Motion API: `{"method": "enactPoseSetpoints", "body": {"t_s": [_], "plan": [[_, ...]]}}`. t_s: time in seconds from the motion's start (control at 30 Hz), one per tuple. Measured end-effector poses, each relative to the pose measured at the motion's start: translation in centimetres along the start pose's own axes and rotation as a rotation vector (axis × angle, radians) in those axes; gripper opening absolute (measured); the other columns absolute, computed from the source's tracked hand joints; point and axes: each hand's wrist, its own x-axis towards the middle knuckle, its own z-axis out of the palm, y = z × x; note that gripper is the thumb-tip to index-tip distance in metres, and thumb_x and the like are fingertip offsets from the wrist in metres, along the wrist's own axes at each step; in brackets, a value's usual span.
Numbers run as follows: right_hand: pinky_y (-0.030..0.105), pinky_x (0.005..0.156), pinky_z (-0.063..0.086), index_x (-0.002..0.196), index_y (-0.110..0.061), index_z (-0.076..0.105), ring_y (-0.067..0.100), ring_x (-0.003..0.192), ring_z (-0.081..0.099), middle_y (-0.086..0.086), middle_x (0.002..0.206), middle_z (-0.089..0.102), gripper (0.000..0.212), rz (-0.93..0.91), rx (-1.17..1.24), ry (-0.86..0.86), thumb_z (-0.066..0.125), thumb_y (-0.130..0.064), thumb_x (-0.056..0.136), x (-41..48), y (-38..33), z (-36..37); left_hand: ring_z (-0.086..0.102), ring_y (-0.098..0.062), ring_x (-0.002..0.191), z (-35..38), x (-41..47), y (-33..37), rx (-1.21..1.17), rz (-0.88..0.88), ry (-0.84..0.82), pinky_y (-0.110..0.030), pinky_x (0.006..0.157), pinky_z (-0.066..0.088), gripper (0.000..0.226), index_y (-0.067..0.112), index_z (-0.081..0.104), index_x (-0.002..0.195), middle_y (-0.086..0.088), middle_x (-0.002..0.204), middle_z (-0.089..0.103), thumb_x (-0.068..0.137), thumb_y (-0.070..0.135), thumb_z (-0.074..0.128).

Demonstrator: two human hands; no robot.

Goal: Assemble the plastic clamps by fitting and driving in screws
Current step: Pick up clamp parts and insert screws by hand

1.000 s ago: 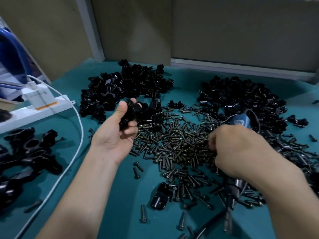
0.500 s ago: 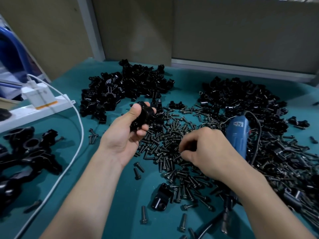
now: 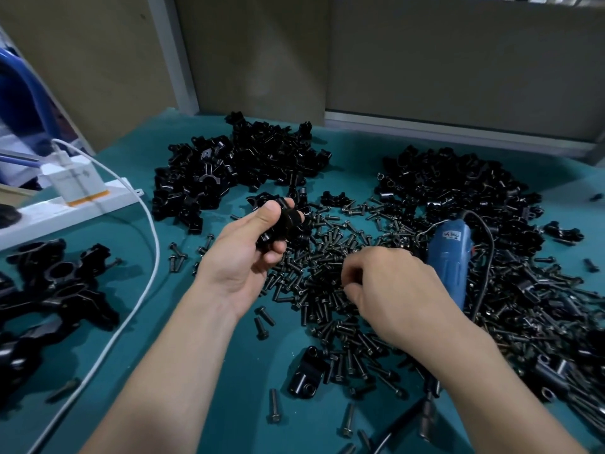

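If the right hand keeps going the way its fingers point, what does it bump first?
The right hand would probably meet the pile of screws first; its curled fingers seem almost on them.

White charger, cable; blue chair perhaps.

The right hand has left the blue screwdriver and slid left into the screws, and the left hand has brought its black clamp closer.
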Motion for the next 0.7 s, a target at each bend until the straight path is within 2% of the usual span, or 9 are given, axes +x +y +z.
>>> {"method": "enactPoseSetpoints", "body": {"t_s": [0.07,0.17,0.23,0.27,0.33,0.4,0.57,0.63,0.7], "plan": [[0.036,0.07,0.057,0.087,-0.035,0.065,0.016,0.074,0.065,-0.012,0.079,0.07,0.012,0.011,0.152,0.031,0.065,-0.029,0.097,0.3,0.6,-0.2,0.051,-0.006,0.056,0.2,-0.1,-0.3,0.054,0.006,-0.002,-0.014,0.045,0.039,0.027,0.017,0.086,0.089,-0.008,0.101,0.076,0.074,0.037,0.073],[0.031,0.061,0.06,0.082,-0.031,0.069,0.01,0.058,0.068,-0.007,0.067,0.073,0.016,0.007,0.567,0.051,0.074,-0.021,0.094,0.7,1.5,-0.9,0.053,-0.005,0.054,1.0,-0.3,-1.0,0.2,0.034,-0.044,-0.014,0.045,0.041,0.024,0.019,0.084,0.092,-0.006,0.094,0.078,0.075,0.033,0.073],[0.039,0.066,0.063,0.082,-0.025,0.073,0.02,0.062,0.072,0.001,0.069,0.075,0.017,-0.017,0.805,0.073,0.082,-0.012,0.086,0.6,1.8,-1.4,0.055,-0.006,0.055,1.5,-0.5,-1.6,0.301,0.062,-0.089,-0.015,0.046,0.042,0.023,0.02,0.081,0.099,-0.002,0.088,0.078,0.08,0.027,0.073],[0.039,0.066,0.063,0.081,-0.023,0.075,0.025,0.063,0.073,0.006,0.07,0.075,0.019,-0.032,0.908,0.092,0.085,-0.007,0.082,0.6,1.9,-1.5,0.055,-0.007,0.055,1.8,-0.6,-1.9,0.327,0.068,-0.113,-0.016,0.046,0.043,0.026,0.019,0.08,0.104,-0.002,0.087,0.078,0.08,0.026,0.073],[0.03,0.062,0.059,0.079,-0.016,0.077,0.024,0.061,0.07,0.011,0.07,0.074,0.02,-0.055,1.069,0.112,0.087,0.002,0.075,0.6,2.0,-1.6,0.055,-0.008,0.057,2.0,-0.7,-2.2,0.345,0.065,-0.158,-0.016,0.047,0.043,0.037,0.015,0.079,0.109,-0.005,0.087,0.076,0.076,0.03,0.073],[0.028,0.064,0.059,0.077,-0.012,0.079,0.02,0.062,0.069,0.013,0.071,0.074,0.021,-0.06,1.137,0.109,0.088,0.007,0.071,0.6,2.1,-1.6,0.055,-0.008,0.058,2.1,-0.7,-2.2,0.348,0.056,-0.185,-0.016,0.048,0.043,0.042,0.012,0.079,0.112,-0.007,0.089,0.076,0.075,0.031,0.073],[0.035,0.071,0.064,0.078,-0.003,0.077,0.028,0.067,0.073,0.021,0.076,0.076,0.02,-0.081,1.236,0.092,0.083,0.015,0.07,0.6,2.3,-2.1,0.057,-0.006,0.057,2.1,-0.7,-2.1,0.284,0.021,-0.239,-0.015,0.047,0.044,0.034,0.017,0.083,0.104,-0.006,0.086,0.076,0.076,0.032,0.073],[0.038,0.071,0.064,0.079,-0.005,0.078,0.028,0.066,0.074,0.019,0.075,0.076,0.023,-0.084,1.212,0.117,0.084,0.015,0.069,0.6,2.3,-2.3,0.056,-0.006,0.058,2.0,-0.8,-2.0,0.253,-0.004,-0.265,-0.014,0.047,0.043,0.038,0.016,0.083,0.107,-0.006,0.088,0.076,0.075,0.036,0.076],[0.034,0.064,0.064,0.08,-0.01,0.079,0.026,0.061,0.073,0.016,0.071,0.075,0.025,-0.084,1.176,0.152,0.085,0.013,0.07,0.6,2.3,-2.4,0.056,-0.006,0.058,1.8,-0.8,-1.9,0.225,-0.02,-0.289,-0.013,0.047,0.043,0.038,0.018,0.083,0.107,-0.004,0.088,0.074,0.076,0.039,0.084]]}}
